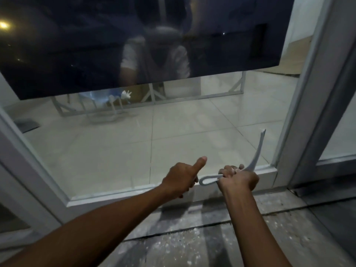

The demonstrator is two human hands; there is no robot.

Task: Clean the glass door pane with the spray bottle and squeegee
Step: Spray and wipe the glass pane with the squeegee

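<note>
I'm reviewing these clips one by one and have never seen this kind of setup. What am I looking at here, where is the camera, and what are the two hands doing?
There is no machine: a person wears one wide-angle camera on the head, looking forward and down at their own bare arms. In front is a glass door pane in a pale frame, with a tiled floor visible through it and a dark sheet covering its upper part. The right hand has its grip closed round the white plastic squeegee, whose looped handle end pokes out toward the left hand. The left hand holds nothing that I can see; its fingers are curled and its thumb sticks up. No spray bottle is in view.
</note>
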